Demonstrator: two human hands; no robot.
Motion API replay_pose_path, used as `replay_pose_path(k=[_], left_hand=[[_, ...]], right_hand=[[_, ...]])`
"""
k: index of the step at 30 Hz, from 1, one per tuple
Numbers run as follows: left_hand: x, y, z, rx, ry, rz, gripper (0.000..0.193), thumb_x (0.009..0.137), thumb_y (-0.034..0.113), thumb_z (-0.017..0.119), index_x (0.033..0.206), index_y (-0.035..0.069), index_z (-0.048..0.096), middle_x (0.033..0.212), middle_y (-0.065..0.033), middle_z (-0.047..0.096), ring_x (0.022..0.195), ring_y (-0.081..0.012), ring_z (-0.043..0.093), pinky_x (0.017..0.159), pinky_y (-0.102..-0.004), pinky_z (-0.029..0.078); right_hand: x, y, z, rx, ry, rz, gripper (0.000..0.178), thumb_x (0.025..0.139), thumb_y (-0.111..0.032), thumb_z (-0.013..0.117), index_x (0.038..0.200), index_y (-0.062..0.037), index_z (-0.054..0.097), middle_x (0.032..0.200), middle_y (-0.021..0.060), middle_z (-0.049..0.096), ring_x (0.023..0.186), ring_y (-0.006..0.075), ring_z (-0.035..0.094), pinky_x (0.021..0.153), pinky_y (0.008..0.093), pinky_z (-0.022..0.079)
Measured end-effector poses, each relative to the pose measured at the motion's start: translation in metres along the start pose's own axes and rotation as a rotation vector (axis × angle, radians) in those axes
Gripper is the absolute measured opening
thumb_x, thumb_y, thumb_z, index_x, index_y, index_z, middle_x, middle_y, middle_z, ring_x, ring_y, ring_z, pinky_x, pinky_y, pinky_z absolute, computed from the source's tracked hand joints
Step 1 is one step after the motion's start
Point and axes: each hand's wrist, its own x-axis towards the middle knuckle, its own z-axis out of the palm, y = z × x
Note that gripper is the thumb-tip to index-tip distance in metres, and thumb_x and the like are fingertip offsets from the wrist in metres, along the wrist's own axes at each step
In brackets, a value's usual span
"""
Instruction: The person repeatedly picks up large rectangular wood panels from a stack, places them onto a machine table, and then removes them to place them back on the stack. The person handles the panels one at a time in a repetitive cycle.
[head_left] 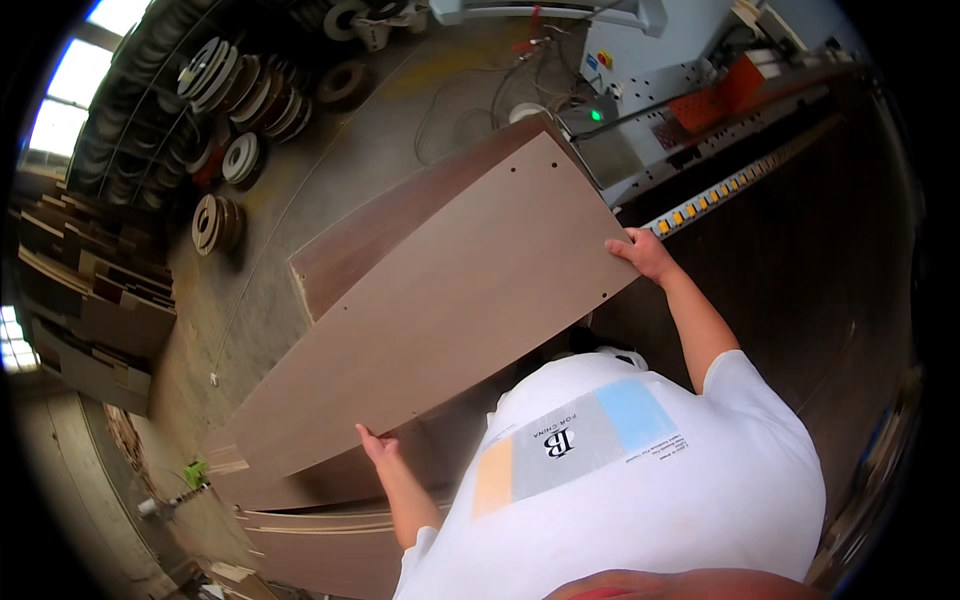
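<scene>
A long brown-grey wood panel (450, 270) with several small dark holes near its edges lies slantwise in front of me. My right hand (645, 254) grips its right end, thumb on top and fingers out of sight beneath. At the near long edge, towards the left, my left hand (378, 444) holds the panel with the thumb raised; its other fingers are mostly hidden below. Under the held panel, a second, darker brown panel (345, 262) sticks out along the far side.
A stack of panels (330, 545) stands at lower left. On the right is a grey machine (640, 110) with a green light and a track of yellow rollers (705, 203). Edging rolls (245, 90) sit at far left, above leaning boards (110, 310). Cables (495, 100) cross the floor.
</scene>
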Motion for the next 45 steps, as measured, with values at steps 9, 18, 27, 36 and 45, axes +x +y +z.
replay_pose_path(k=[9,18,27,36,45], left_hand=[[-0.064,-0.083,0.063,0.192,-0.215,-0.157,0.035,0.099,0.047,0.054,0.11,0.015,0.065,0.108,-0.0019,0.068,0.093,-0.0203,0.064,0.08,-0.036,0.055],[-0.04,-0.207,0.089,0.326,-0.829,-0.558,0.042,0.104,0.04,0.044,0.13,0.01,0.056,0.126,-0.0117,0.063,0.114,-0.0278,0.06,0.1,-0.0482,0.046],[-0.109,-0.14,0.108,0.476,-0.577,-0.201,0.046,0.103,0.046,0.044,0.132,0.011,0.051,0.125,-0.012,0.061,0.111,-0.0248,0.059,0.097,-0.0433,0.047],[-0.085,-0.116,0.117,0.424,-0.397,-0.038,0.038,0.102,0.048,0.047,0.121,0.016,0.058,0.106,-0.0048,0.065,0.091,-0.0195,0.061,0.075,-0.0347,0.053],[-0.054,-0.138,0.111,0.498,-0.45,-0.063,0.039,0.105,0.045,0.042,0.125,0.016,0.057,0.108,-0.0032,0.066,0.091,-0.0197,0.062,0.066,-0.0319,0.049]], right_hand=[[-0.034,0.141,-0.078,0.111,0.579,0.199,0.047,0.083,-0.043,0.078,0.104,-0.0019,0.069,0.094,0.0033,0.07,0.086,0.011,0.062,0.08,0.0289,0.049],[-0.058,0.158,-0.107,0.47,0.796,0.407,0.052,0.08,-0.055,0.076,0.097,-0.006,0.067,0.081,0.0012,0.065,0.061,0.0068,0.058,0.049,0.022,0.043],[-0.066,0.148,-0.019,0.19,0.39,0.293,0.051,0.09,-0.051,0.066,0.071,-0.0028,0.066,0.058,0.0036,0.062,0.051,0.0106,0.057,0.053,0.0264,0.046],[-0.053,0.143,-0.018,0.096,0.512,0.184,0.052,0.091,-0.05,0.063,0.066,-0.0041,0.064,0.054,0.0038,0.058,0.05,0.0132,0.055,0.054,0.0308,0.044],[-0.018,0.148,-0.049,0.118,0.58,0.236,0.056,0.089,-0.053,0.063,0.061,-0.0049,0.063,0.053,0.0055,0.059,0.051,0.0167,0.058,0.054,0.033,0.045]])
